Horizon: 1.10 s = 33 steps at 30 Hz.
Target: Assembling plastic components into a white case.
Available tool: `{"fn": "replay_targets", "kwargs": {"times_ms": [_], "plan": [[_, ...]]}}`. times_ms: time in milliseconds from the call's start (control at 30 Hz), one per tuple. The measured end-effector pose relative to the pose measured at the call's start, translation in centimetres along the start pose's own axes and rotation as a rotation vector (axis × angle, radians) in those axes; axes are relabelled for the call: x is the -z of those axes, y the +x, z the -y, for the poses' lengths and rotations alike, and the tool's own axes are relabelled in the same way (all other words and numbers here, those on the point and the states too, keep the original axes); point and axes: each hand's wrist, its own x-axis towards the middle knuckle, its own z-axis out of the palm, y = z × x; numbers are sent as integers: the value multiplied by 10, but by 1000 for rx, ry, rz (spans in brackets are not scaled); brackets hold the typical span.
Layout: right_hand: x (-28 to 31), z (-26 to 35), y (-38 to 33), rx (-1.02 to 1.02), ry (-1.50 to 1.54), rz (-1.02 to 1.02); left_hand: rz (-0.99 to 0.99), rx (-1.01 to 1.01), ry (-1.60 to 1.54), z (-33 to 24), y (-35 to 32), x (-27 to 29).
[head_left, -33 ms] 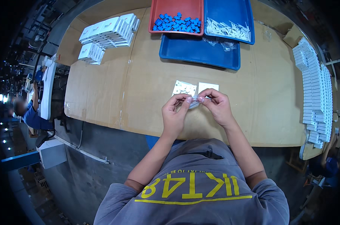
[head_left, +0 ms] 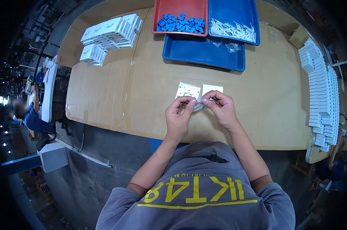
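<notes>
My left hand [head_left: 179,115] and my right hand [head_left: 221,109] meet over the cardboard-covered table in front of my body. Between their fingertips they pinch a small clear plastic bag [head_left: 198,107]; what it contains is too small to make out. Just beyond my left fingers lies a white square piece [head_left: 188,90] with small parts on its face. A second white square piece [head_left: 213,88] sits beside it, partly covered by my right hand.
A red tray [head_left: 155,19] holds small blue pieces, and a blue tray [head_left: 256,23] holds slim white ones. Another blue tray [head_left: 204,57] lies nearer. White boxes [head_left: 110,30] are stacked at far left; white stacks [head_left: 321,96] line the right edge. A person [head_left: 37,119] sits at left.
</notes>
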Motion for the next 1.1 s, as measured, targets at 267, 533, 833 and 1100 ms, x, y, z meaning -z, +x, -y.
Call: {"fn": "replay_targets", "kwargs": {"times_ms": [267, 533, 833, 1100], "plan": [[-5, -4, 0, 30, 29, 3, -12, 9, -51, -1, 3, -3], [-3, -3, 0, 10, 1, 29, 56, 51, -14, 0, 2, 0], [-4, -6, -2, 14, -23, 56, 107, 34, 11, 1, 2, 1], [1, -8, 1, 15, -25, 61, 97, 61, -15, -3, 4, 1]]}}
